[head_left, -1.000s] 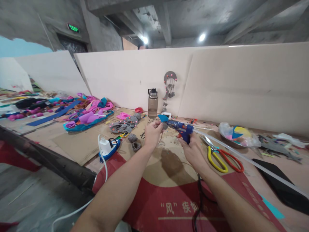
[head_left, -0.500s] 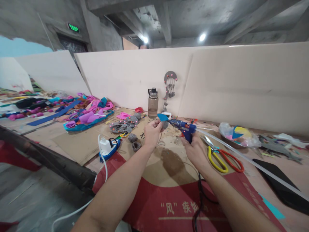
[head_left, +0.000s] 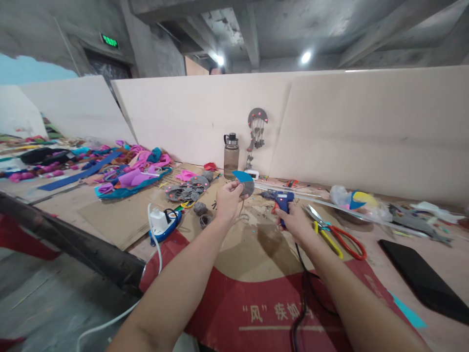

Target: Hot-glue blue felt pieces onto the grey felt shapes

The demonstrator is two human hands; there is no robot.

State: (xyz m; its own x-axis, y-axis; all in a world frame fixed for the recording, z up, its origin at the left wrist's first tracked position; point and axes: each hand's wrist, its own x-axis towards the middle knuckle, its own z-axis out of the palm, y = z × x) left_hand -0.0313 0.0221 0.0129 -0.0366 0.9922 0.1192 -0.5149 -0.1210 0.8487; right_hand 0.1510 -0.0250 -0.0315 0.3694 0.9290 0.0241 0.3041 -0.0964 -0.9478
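My left hand (head_left: 229,198) pinches a round grey felt piece (head_left: 248,187) with a blue felt piece (head_left: 243,176) lying over its upper part. A thin grey cord (head_left: 241,210) hangs below it. My right hand (head_left: 293,221) is wrapped round the grip of a blue hot glue gun (head_left: 281,196). Its nozzle points left toward the felt, with a gap between them. A long clear glue stick (head_left: 315,199) shows behind the gun. Just right of my right hand lie scissors (head_left: 335,232) with yellow and red handles.
A water bottle (head_left: 231,157) stands by the white board, where a grey moon-shaped hanging ornament (head_left: 258,120) is fixed. Left are a power strip (head_left: 165,229), grey yarn balls (head_left: 200,209) and a fabric heap (head_left: 142,168). Right are a phone (head_left: 421,276) and a plastic-covered bowl (head_left: 361,205).
The glue gun has moved down, away from the felt, and its glue stick has swung up behind it. The felt pieces have turned, showing more of the grey round.
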